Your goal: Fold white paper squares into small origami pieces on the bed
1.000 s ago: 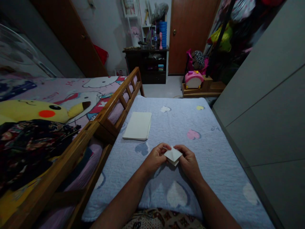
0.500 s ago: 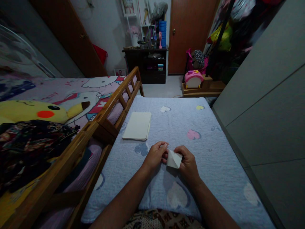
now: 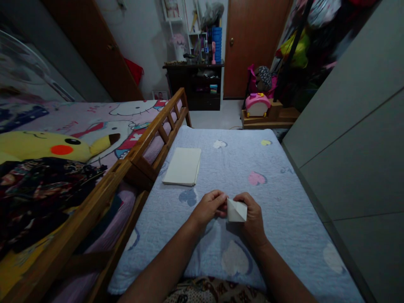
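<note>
A small piece of folded white paper is held just above the bed, with creases meeting on its face. My right hand grips its right side, thumb on top and the other fingers mostly hidden behind. At the paper's upper left corner, my left hand pinches the edge between thumb and fingers. Farther off to the left, a stack of white paper sheets lies flat on the light blue bedspread.
A wooden bed rail runs along the left, with a yellow plush toy and dark patterned cloth beyond it. Grey cabinet panels stand on the right. Past the bed's far end are a dark cabinet and a pink toy case.
The folded paper has shifted slightly right and turned a little in my right hand. My left hand has followed it to the right, still at its corner.
</note>
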Available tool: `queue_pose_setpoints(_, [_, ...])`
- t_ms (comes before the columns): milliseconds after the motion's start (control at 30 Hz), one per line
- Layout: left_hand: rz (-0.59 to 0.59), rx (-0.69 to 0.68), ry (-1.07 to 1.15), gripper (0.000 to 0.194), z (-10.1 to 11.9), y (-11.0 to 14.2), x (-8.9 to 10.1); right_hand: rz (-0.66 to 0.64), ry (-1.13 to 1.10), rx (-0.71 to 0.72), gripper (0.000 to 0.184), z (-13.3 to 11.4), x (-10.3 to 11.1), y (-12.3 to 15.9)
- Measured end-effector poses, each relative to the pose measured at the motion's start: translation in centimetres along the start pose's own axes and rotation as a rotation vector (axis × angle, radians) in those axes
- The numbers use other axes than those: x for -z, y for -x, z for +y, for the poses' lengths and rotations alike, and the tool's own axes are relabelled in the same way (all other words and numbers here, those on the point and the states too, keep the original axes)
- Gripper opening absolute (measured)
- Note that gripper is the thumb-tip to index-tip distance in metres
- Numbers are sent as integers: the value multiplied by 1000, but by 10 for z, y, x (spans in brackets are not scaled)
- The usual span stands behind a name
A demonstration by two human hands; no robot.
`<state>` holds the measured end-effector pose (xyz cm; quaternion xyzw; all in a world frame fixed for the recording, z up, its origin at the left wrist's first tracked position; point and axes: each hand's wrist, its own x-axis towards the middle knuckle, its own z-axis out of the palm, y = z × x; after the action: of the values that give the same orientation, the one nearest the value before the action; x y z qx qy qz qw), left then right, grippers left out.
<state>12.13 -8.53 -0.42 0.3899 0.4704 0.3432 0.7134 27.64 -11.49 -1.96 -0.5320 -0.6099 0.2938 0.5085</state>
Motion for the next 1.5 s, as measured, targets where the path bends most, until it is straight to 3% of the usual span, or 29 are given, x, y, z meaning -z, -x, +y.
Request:
queue_pose_setpoints(100, [-127,-93,-39,60,-4,6,-1,70,17,-33,10,3,1,-1])
queue_pose_setpoints(200, [-113,-252,-308,78,-5,10,-5,142,46,-57,9,5,0,-3])
queue_pose_setpoints(300, [-20,-396,-551,59,-6,12,-10,199,108,-72,7,7,-2,-5])
queue_pose_setpoints(400, [43,-481,-660,46,-10,12,-13,219,151,-52,8,10,-2,-7])
queue_pose_setpoints(600, [165,-578,-751,40,-16,13,-15,196,122,8,4,10,-3,-6])
queue_pose_setpoints(833, [220,-619,-770,32,-10,16,-22,171,150,109,6,0,-2,-5])
queue_pose_setpoints(933, [70,-536,-656,37,0,15,-15,174,157,145,5,-6,3,-6])
queue_pose_setpoints(1067, [-452,-266,-234,78,22,5,1,154,190,230,6,-12,11,-15])
queue_pose_setpoints(1100, [-534,-208,-97,81,28,0,3,144,203,255,6,-13,12,-19])
queue_pose_setpoints(1133, [-536,-165,11,78,33,-4,4,131,216,278,7,-14,13,-24])
queue_pose_setpoints(1233, [-294,-70,25,49,43,-20,-2,70,246,340,8,-12,12,-36])
queue_pose_setpoints(1333, [-81,-80,-79,42,38,-33,-13,24,265,369,9,-6,9,-43])
queue_pose_setpoints(1500, [30,-86,2,33,19,-43,-18,34,268,327,10,9,1,-39])
